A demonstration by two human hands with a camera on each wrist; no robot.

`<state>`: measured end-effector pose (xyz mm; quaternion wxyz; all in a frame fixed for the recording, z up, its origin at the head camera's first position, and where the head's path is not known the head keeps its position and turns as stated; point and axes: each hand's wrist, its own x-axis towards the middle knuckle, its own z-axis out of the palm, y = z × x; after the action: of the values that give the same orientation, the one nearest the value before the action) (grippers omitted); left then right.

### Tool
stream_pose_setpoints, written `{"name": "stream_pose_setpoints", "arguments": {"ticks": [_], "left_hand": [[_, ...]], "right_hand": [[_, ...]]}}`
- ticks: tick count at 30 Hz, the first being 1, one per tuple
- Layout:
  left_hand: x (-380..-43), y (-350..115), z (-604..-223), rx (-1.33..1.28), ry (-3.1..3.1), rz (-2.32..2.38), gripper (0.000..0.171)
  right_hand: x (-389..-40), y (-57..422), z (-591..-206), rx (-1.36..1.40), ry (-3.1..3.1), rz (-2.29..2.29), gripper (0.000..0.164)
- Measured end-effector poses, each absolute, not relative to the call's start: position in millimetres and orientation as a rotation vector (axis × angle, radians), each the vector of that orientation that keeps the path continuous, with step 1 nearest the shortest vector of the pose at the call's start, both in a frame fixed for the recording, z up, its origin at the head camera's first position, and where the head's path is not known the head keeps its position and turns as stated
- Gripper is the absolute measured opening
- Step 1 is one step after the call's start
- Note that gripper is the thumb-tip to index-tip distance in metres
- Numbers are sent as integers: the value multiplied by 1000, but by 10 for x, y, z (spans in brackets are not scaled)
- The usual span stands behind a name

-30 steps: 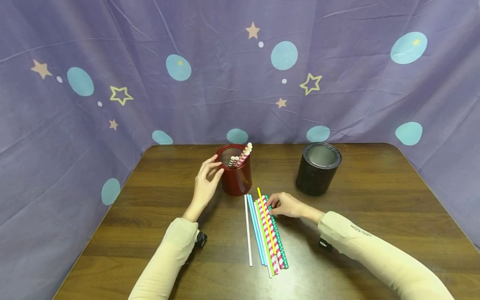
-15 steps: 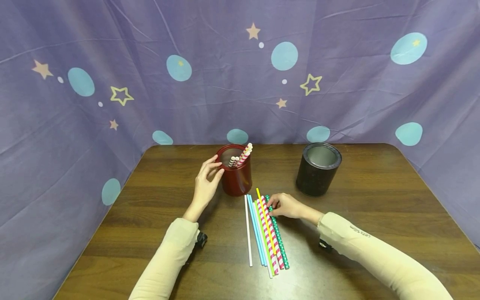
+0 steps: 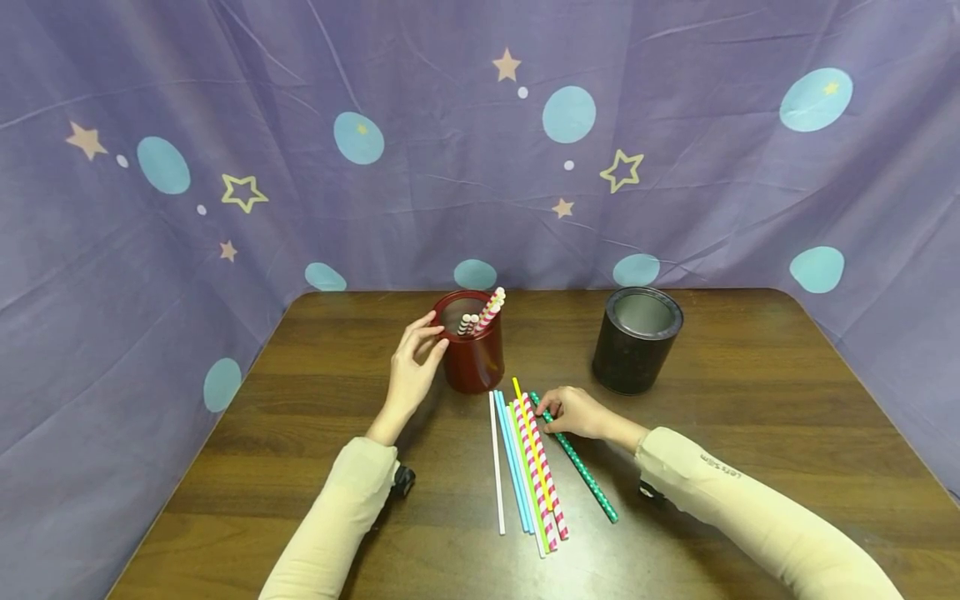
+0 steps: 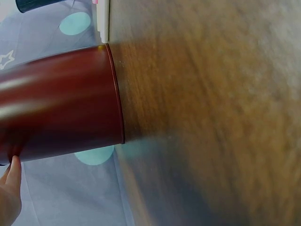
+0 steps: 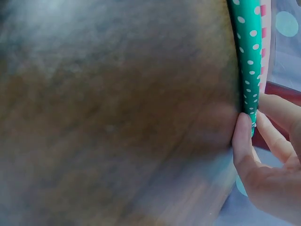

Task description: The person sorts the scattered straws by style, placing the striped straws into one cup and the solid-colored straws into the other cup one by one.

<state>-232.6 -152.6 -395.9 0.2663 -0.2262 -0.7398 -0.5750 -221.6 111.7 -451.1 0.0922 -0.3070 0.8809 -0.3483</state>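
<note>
A green straw with white dots point(image 3: 587, 473) lies slanted on the table, and my right hand point(image 3: 576, 412) pinches it near its far end. In the right wrist view the thumb and fingers point(image 5: 242, 129) close on that straw point(image 5: 249, 52) from both sides. My left hand point(image 3: 410, 369) holds the rim of a dark red can point(image 3: 480, 362) at its left side. Several striped paper straws point(image 3: 489, 315) stand inside this can. Between the hands lies a row of straws: red-and-white striped ones point(image 3: 542, 467), a yellow one point(image 3: 532, 442), blue ones point(image 3: 513, 462), green and white ones.
A black can point(image 3: 632, 360) stands at the back right of the wooden table point(image 3: 757, 400), its inside showing bare. A purple curtain with stars and ovals point(image 3: 450, 208) hangs right behind the table's far edge.
The green dotted straw has swung its near end to the right, away from the striped straws. My right hand has shifted slightly right with it. The left hand stays at the red can.
</note>
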Motion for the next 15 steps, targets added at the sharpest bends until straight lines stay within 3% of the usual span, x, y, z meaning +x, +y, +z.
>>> {"name": "stream_pose_setpoints", "arguments": {"ticks": [15], "left_hand": [[-2323,-1526,-3954,-610,-1994,-1550,19]], "right_hand": [[-2192,1121,-4513,-921,2649,-1043,18]]}}
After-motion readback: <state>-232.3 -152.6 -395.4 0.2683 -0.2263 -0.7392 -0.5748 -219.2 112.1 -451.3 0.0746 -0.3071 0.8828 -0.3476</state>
